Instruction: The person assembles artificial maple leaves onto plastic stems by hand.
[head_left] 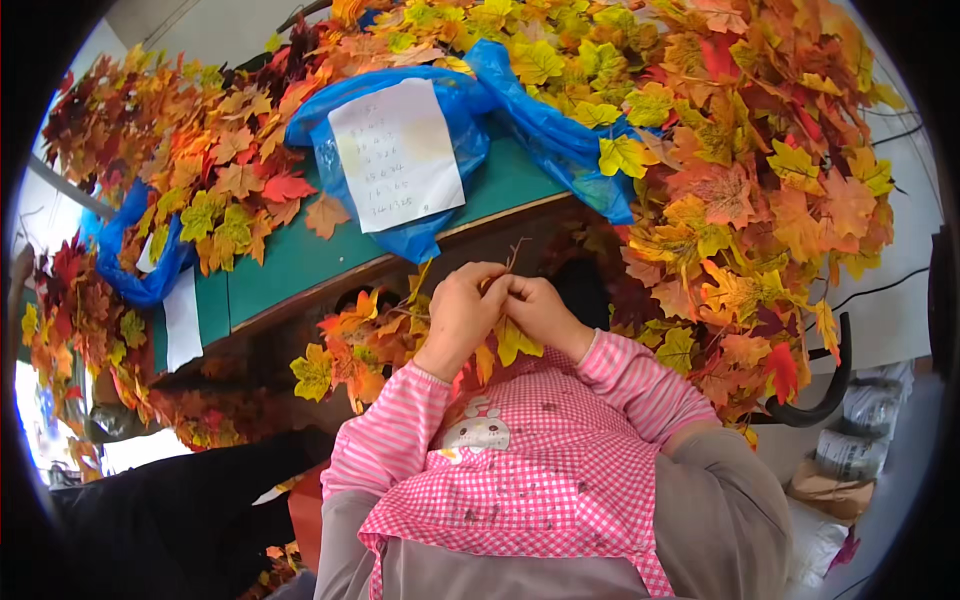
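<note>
My left hand (462,312) and my right hand (545,312) meet in front of the table's near edge, fingers pinched together. A thin brown stem (516,250) pokes up from between the fingertips. It seems to belong to an artificial maple leaf garland (345,350), whose orange, red and yellow leaves hang to the left of my left hand. Below the fingers dangles a yellow leaf (518,342). Both sets of fingertips overlap, so the exact grip point is hidden.
Piles of autumn-coloured leaf garlands (740,200) cover the green table (510,195) and spill off both sides. A handwritten paper sheet (395,150) lies on a blue plastic bag (470,150). At the right are a black curved bar (835,380) and wrapped packages (850,450).
</note>
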